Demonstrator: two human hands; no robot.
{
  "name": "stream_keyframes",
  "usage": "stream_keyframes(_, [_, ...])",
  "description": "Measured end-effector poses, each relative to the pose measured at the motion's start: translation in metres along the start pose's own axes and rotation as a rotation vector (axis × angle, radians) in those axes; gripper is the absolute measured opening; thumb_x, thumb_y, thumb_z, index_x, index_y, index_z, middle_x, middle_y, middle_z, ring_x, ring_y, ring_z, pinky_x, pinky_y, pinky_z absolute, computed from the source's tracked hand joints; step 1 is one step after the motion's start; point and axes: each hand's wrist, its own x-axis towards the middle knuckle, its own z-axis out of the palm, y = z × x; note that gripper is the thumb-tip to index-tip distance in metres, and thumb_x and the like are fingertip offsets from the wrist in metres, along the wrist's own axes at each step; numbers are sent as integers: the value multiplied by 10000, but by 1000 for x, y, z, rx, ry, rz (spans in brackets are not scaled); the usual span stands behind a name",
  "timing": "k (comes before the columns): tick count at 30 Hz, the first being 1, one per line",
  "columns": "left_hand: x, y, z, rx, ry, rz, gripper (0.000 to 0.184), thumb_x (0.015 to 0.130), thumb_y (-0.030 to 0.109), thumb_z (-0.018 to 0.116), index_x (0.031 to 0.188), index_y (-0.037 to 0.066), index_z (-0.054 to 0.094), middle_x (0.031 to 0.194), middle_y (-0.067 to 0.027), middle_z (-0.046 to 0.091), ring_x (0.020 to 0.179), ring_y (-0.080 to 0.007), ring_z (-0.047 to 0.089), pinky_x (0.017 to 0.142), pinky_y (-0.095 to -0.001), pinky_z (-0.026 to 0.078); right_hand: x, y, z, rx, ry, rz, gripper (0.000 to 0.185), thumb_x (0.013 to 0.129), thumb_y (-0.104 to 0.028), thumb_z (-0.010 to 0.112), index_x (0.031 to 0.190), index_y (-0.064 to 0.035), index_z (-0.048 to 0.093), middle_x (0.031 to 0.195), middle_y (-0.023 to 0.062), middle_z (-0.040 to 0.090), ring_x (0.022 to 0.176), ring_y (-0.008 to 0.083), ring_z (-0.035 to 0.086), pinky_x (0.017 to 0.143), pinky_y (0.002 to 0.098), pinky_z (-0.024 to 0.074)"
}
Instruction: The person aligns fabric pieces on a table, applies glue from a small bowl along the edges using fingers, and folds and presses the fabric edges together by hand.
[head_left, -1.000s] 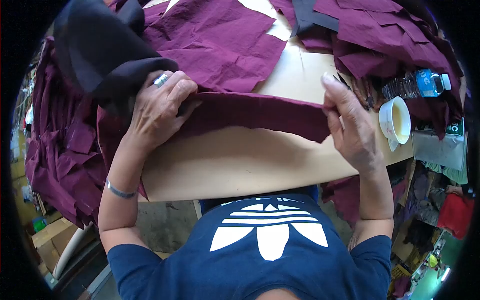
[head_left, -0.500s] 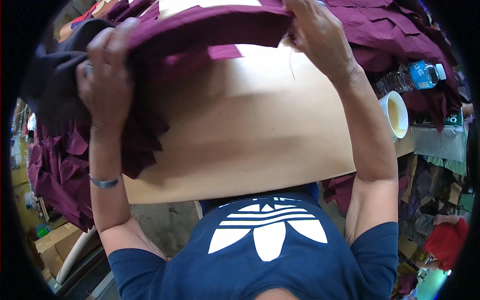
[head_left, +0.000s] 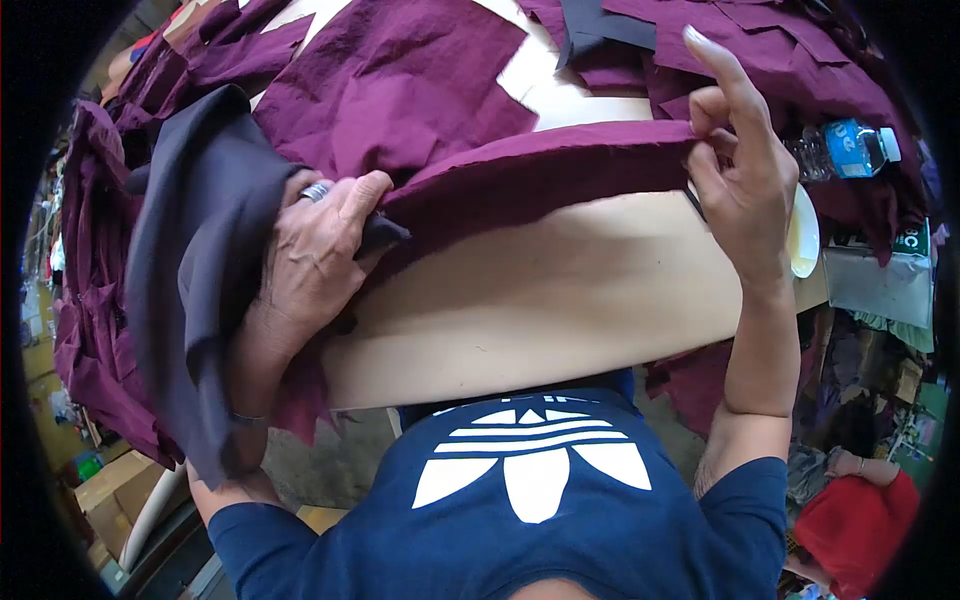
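Note:
A long maroon fabric strip [head_left: 560, 165] stretches between my two hands above the tan tabletop [head_left: 520, 290]. My right hand [head_left: 745, 170] pinches the strip's right end between thumb and fingers, its index finger pointing up. At the left, my left hand [head_left: 320, 240] is closed on the strip's other end, a ring on one finger. Dark grey cloth [head_left: 200, 240] drapes over that wrist and forearm, and a corner of it sticks out by the fingers. Just behind the strip lies a wide maroon fabric piece [head_left: 400, 85] with a notched right edge.
Maroon fabric piles [head_left: 740, 50] cover the back right, with a dark cloth piece [head_left: 605, 28] on them. A water bottle [head_left: 845, 150] and a white cup [head_left: 803, 235] of pale liquid stand beside my right wrist. More maroon cloth [head_left: 95, 330] hangs at left. Another person's red garment [head_left: 860, 535] shows lower right.
Both hands have come nearer my body and shifted right, carrying the strip with them. The dark grey cloth now hangs over my left forearm, and the wide maroon piece behind has come into view.

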Motion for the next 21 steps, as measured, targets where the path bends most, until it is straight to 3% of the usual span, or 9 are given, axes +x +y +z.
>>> stream_keyframes(3, [4, -14, 5, 124, 11, 56, 518, 724, 37, 635, 1209, 107, 466, 965, -141, 602, 855, -310, 612, 715, -377, 476, 24, 9, 15, -115, -40, -103, 694, 661, 215, 473, 1283, -92, 496, 829, 70, 543, 716, 126, 545, 691, 241, 472])
stream_keyframes(6, [30, -41, -2, 498, 253, 37, 544, 764, -40, 527, 1262, 167, 452, 978, -105, 569, 791, -277, 612, 649, -334, 493, 52, 36, 34, -148, 88, -374, 629, 676, 165, 484, 1273, -32, 460, 1109, 187, 583, 1008, 292, 577, 887, 343, 437])
stream_keyframes(7, [40, -42, -14, 667, 336, -4, 577, 772, -68, 483, 1282, 200, 451, 985, -83, 551, 757, -263, 609, 627, -316, 495, 56, 40, 36, -165, 140, -491, 603, 709, 146, 499, 1279, -46, 461, 1141, 189, 575, 1035, 286, 572, 897, 334, 428])
stream_keyframes(10, [25, -34, 12, 629, 349, 171, 660, 753, -42, 512, 1329, 271, 440, 1047, -27, 505, 719, -204, 575, 628, -306, 483, 37, 42, 34, -295, 151, -580, 671, 666, 218, 481, 1271, -72, 498, 832, 99, 541, 692, 198, 538, 684, 285, 467])
stream_keyframes(13, [1, 17, 19, 519, 58, 274, 675, 744, -7, 550, 1347, 275, 432, 1130, -42, 482, 779, -197, 566, 668, -314, 470, -20, 63, 40, -309, -86, -454, 713, 697, 160, 528, 1344, -121, 426, 828, 80, 552, 761, 250, 549, 722, 337, 496])
stream_keyframes(16, [-14, 34, 41, 269, 28, 210, 643, 718, 165, 646, 1328, 249, 461, 1184, -60, 472, 784, -178, 570, 732, -322, 458, -58, 55, 32, -309, -207, -270, 712, 705, 160, 522, 1344, -142, 433, 861, 87, 571, 777, 266, 556, 733, 346, 497])
stream_keyframes(19, [-16, 46, 39, 347, -40, 231, 643, 713, 208, 671, 1323, 223, 467, 1189, -48, 477, 810, -159, 566, 751, -303, 455, -66, 49, 24, -295, -182, -197, 723, 701, 174, 499, 1342, -155, 441, 907, 96, 588, 810, 271, 565, 760, 381, 489])
stream_keyframes(20, [-25, 35, 57, 363, -100, 240, 504, 843, 92, 469, 1336, 190, 434, 1245, -52, 473, 773, -126, 556, 732, -281, 467, -66, 46, 22, -283, -175, -158, 733, 701, 171, 496, 1350, -164, 430, 919, 104, 599, 815, 276, 574, 776, 390, 486])
stream_keyframes(21, [-23, 32, 60, 553, -58, 323, 513, 819, 149, 529, 1324, 196, 454, 1272, -31, 460, 765, -132, 556, 737, -278, 464, -65, 44, 20, -269, -167, -117, 744, 700, 169, 493, 1357, -172, 420, 931, 112, 610, 819, 280, 583, 792, 398, 484])
